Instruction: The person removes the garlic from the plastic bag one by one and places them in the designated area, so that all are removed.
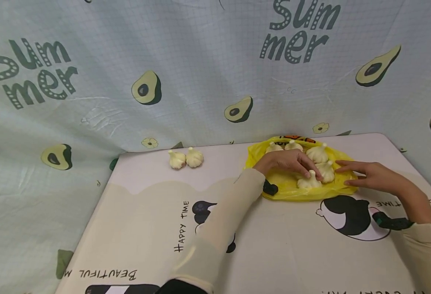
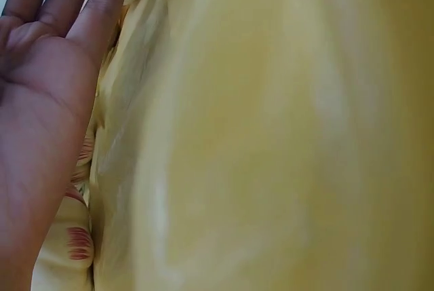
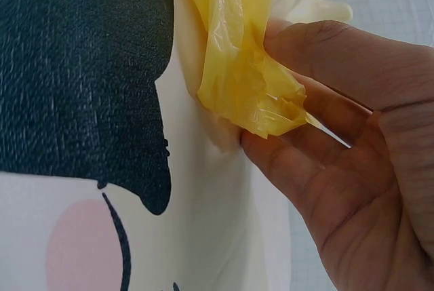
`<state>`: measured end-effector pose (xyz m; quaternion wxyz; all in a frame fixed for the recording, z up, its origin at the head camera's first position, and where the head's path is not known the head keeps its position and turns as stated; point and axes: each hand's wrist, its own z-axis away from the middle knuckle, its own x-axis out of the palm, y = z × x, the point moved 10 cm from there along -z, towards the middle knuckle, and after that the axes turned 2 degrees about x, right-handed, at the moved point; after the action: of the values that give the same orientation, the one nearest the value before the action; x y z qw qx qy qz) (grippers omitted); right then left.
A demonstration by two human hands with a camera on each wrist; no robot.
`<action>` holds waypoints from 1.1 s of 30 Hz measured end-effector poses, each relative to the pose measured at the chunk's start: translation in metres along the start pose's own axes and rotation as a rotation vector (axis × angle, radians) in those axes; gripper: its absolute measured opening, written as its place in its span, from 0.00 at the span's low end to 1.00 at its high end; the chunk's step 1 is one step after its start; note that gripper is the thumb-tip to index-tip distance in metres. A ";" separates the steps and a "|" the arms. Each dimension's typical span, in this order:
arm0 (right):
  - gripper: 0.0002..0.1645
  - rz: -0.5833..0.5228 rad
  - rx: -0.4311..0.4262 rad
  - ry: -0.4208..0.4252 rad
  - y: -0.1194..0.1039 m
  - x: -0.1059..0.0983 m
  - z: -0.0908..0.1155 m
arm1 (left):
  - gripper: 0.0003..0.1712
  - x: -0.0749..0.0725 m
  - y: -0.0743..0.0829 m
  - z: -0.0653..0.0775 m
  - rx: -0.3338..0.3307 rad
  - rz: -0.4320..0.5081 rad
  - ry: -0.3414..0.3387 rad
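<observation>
A yellow plastic bag [image 1: 283,179] lies spread at the back right, with several white garlic bulbs [image 1: 317,153] on it. My left hand [image 1: 291,160] reaches over the bag from the left. Its fingertips touch the garlic bulb [image 1: 309,181] nearest the front. Straight fingers show in the left wrist view, where the bag [image 2: 271,135] fills most of the picture and the tips are cut off. On the bag's right side, my right hand [image 1: 378,176] holds its crumpled edge [image 3: 254,94] loosely between thumb and fingers.
Two more garlic bulbs [image 1: 177,159] sit side by side at the table's back left. The table [image 1: 141,228] wears a printed cover with cartoon faces and lettering. Behind it hangs a pale curtain [image 1: 193,53] printed with avocados.
</observation>
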<state>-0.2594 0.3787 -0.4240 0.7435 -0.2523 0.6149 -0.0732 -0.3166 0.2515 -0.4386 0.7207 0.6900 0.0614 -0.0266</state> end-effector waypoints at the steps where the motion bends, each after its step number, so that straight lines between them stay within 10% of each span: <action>1: 0.26 0.001 0.001 -0.001 0.000 0.000 0.000 | 0.15 -0.001 0.002 0.002 0.010 0.005 0.008; 13: 0.26 0.000 -0.003 -0.003 -0.003 -0.001 -0.003 | 0.14 -0.032 0.025 0.032 0.053 -0.131 0.212; 33: 0.25 0.008 -0.015 0.005 -0.004 -0.001 -0.002 | 0.17 -0.041 0.049 0.087 0.073 -0.186 0.337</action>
<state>-0.2606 0.3756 -0.4218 0.7405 -0.2553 0.6182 -0.0660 -0.3468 0.1652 -0.3816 0.6692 0.7016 0.2439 0.0206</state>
